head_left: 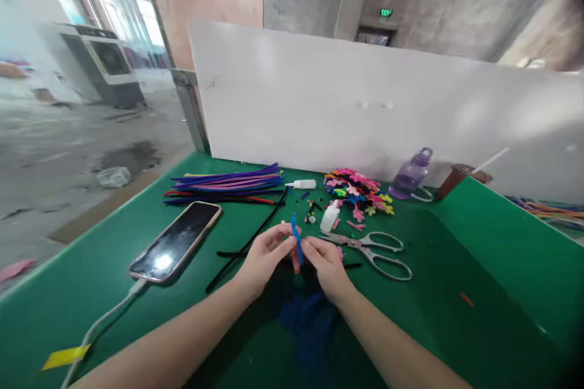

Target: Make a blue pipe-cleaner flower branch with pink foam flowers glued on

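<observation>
A short blue pipe cleaner (297, 242), bent into a small shape, stands up between my two hands. Thumb and fingers of my left hand (271, 250) pinch it from the left. My right hand (326, 261) pinches it from the other side. Black pipe cleaners (255, 232) lie on the green table beside and behind my left hand. Just right of my right hand are scissors (362, 245) with their blades toward it. A white glue bottle (330, 216) sits behind that hand, slightly tilted. Dark blue pieces (308, 316) show blurred below my wrists.
A phone (176, 243) on a white cable (112, 316) lies left. Further back are a bundle of pipe cleaners (228, 182), a second glue bottle (303, 184) and a pile of colourful flower shapes (358, 191). A purple bottle (410, 175) and a brown cup (456, 179) stand at the right, by a green divider (511, 249).
</observation>
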A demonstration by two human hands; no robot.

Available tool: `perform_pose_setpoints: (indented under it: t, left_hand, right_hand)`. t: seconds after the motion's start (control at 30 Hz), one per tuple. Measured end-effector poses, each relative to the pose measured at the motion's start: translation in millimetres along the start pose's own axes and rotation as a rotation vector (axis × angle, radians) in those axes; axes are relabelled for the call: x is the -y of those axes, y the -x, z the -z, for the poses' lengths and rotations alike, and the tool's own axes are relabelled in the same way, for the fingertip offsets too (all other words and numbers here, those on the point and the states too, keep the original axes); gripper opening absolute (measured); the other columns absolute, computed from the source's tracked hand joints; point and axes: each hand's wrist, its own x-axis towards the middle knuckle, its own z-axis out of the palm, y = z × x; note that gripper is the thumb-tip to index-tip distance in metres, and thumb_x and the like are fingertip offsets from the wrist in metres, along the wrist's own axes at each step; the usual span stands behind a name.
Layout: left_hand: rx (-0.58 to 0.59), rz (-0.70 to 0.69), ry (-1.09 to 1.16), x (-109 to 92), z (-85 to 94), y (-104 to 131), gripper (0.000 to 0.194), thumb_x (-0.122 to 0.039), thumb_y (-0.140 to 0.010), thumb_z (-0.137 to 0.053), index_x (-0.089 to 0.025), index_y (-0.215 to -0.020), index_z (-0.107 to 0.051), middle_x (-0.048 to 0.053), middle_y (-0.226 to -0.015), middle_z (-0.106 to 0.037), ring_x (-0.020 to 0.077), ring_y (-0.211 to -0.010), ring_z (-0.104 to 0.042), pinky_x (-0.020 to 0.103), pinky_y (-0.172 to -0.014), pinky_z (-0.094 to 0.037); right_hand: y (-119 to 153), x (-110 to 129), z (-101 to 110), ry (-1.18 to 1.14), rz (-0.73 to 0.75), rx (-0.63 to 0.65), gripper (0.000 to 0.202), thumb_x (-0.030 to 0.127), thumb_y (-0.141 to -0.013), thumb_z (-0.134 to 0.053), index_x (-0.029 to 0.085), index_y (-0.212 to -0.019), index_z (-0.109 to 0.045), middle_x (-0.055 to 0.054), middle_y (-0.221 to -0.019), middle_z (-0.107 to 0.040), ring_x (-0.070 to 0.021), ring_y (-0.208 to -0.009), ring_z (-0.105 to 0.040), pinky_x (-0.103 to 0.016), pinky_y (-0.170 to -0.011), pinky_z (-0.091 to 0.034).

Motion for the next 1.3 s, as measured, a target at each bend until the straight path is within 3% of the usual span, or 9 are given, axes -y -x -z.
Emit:
perform_pose_setpoints:
  t: [0.13, 0.3, 0.4, 0.53, 0.77, 0.97, 1.03, 1.3]
  left_hand:
    - [-0.029, 0.0, -0.014, -3, -0.5, 0, 0.013, -0.027, -0.078, -0.061, -0.014, -0.081, -0.058, 0.0, -0.068, -0.059, 0.0107, -0.057, -0.055, 0.026, -0.063, -0.046]
    - [-0.201, -0.087, -0.273, -8, 0.5, 2, 0.013, -0.024, -0.074, -0.063, -0.013, -0.082, -0.061, 0.003, -0.081, -0.061, 0.0137, -0.079, -0.056, 0.024, -0.076, -0.044]
    - [-0.203, -0.178, -0.429, -10, 1.0, 5, 0.01, -0.022, -0.076, -0.059, -0.014, -0.083, -0.06, 0.002, -0.082, -0.06, 0.014, -0.08, -0.055, 0.024, -0.078, -0.043]
    - [-0.232, -0.182, -0.403, -11, 0.9, 6, 0.009, -0.022, -0.077, -0.057, -0.015, -0.083, -0.057, 0.001, -0.08, -0.06, 0.0132, -0.078, -0.056, 0.023, -0.076, -0.044]
    - [-0.239, -0.092, -0.337, -11, 1.0, 2, 0.02, -0.03, -0.075, -0.063, -0.014, -0.088, -0.06, 0.003, -0.081, -0.063, 0.014, -0.079, -0.058, 0.023, -0.074, -0.045]
    - [-0.189, -0.056, -0.417, -14, -0.8, 3, 0.019, -0.032, -0.076, -0.061, -0.013, -0.077, -0.063, 0.0, -0.069, -0.061, 0.0112, -0.065, -0.055, 0.02, -0.064, -0.045]
    - [-0.169, -0.051, -0.459, -15, -1.2, 3, 0.02, -0.032, -0.076, -0.061, -0.013, -0.071, -0.062, -0.001, -0.063, -0.059, 0.0101, -0.06, -0.054, 0.019, -0.06, -0.044]
    - [-0.16, -0.083, -0.577, -17, -2.4, 5, 0.018, -0.03, -0.076, -0.059, -0.014, -0.068, -0.06, 0.001, -0.065, -0.062, 0.0117, -0.063, -0.056, 0.021, -0.061, -0.044]
  right_hand:
    - [1, 1, -1, 0.07, 0.028, -0.038, 0.032, 0.035, -0.087, -0.046, 0.016, -0.066, -0.061, 0.0, -0.058, -0.055, -0.0115, -0.056, -0.052, -0.024, -0.057, -0.042]
    - [2, 0, -3, 0.305, 0.106, -0.191, 0.016, 0.029, -0.082, -0.054, 0.016, -0.084, -0.063, -0.004, -0.074, -0.061, -0.0148, -0.067, -0.057, -0.026, -0.062, -0.046]
    - [2, 0, -4, 0.435, 0.207, -0.231, 0.013, 0.025, -0.082, -0.054, 0.017, -0.083, -0.064, -0.005, -0.079, -0.061, -0.0157, -0.071, -0.057, -0.026, -0.064, -0.046]
    - [0, 1, -4, 0.502, 0.305, -0.276, 0.013, 0.023, -0.083, -0.054, 0.017, -0.077, -0.064, -0.005, -0.079, -0.06, -0.0147, -0.072, -0.057, -0.025, -0.064, -0.046]
    - [0, 1, -4, 0.527, 0.288, -0.325, 0.011, 0.021, -0.081, -0.055, 0.017, -0.075, -0.063, -0.005, -0.077, -0.061, -0.0148, -0.068, -0.059, -0.025, -0.06, -0.048]
    - [3, 6, -5, 0.45, 0.273, -0.311, 0.026, 0.017, -0.082, -0.049, 0.019, -0.106, -0.061, -0.006, -0.096, -0.066, -0.0176, -0.087, -0.062, -0.029, -0.078, -0.051]
    - [3, 6, -5, 0.47, 0.292, -0.288, 0.025, 0.018, -0.082, -0.05, 0.02, -0.104, -0.062, -0.006, -0.098, -0.065, -0.0184, -0.091, -0.061, -0.031, -0.083, -0.049]
    - [3, 4, -5, 0.509, 0.254, -0.314, 0.013, 0.023, -0.084, -0.051, 0.019, -0.087, -0.063, -0.004, -0.084, -0.064, -0.0169, -0.079, -0.061, -0.029, -0.073, -0.05]
